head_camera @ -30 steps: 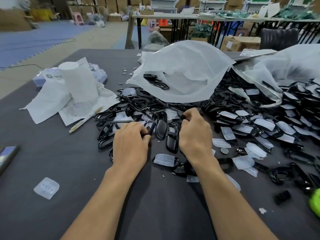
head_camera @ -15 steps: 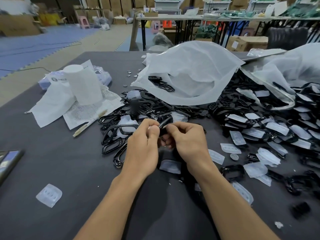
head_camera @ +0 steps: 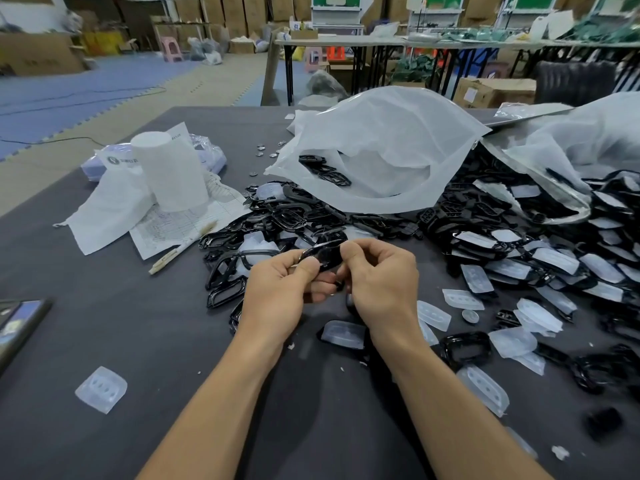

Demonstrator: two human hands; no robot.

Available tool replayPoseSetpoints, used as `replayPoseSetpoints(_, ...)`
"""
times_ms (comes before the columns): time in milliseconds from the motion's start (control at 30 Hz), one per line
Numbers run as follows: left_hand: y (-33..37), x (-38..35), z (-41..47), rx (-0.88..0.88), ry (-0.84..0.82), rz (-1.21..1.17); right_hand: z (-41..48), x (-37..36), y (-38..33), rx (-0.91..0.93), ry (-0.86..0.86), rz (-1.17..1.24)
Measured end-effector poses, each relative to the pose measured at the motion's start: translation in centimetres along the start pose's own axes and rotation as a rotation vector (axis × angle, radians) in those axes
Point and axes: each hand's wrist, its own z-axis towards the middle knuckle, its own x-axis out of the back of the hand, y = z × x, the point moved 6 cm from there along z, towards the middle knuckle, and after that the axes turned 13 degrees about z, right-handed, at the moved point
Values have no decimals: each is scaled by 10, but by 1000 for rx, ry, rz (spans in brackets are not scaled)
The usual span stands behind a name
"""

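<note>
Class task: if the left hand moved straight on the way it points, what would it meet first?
Probably the pile of black frames just beyond the black piece that the left hand holds; depth is hard to judge.

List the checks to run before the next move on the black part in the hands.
1. Both hands pinch the black part: ok.
2. Thumb of the left hand on the part's near edge: ok.
3. Fingers of the right hand curled round its right end: ok.
4. Part held apart from the black pile: ok.
5. A clear insert lies on the table just below the hands: ok.
6. Insert already fitted in the held part: cannot tell, fingers cover it.
</note>
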Motion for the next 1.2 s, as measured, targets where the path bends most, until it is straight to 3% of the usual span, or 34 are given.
replayPoseSetpoints(200, -2, 5, 0, 115, -67, -185, 2, -2, 9, -237, -13, 303)
replayPoseSetpoints(400, 1, 4, -3, 100, -218, -220, 1, -3, 7, -286, -29, 370)
replayPoseSetpoints(733, -3, 13, -4, 60, 40, -45, 6, 9, 0, -213, -14, 346)
replayPoseSetpoints(1200, -2, 15, -2, 80, 146, -106, 5, 8, 14, -404, -1, 577)
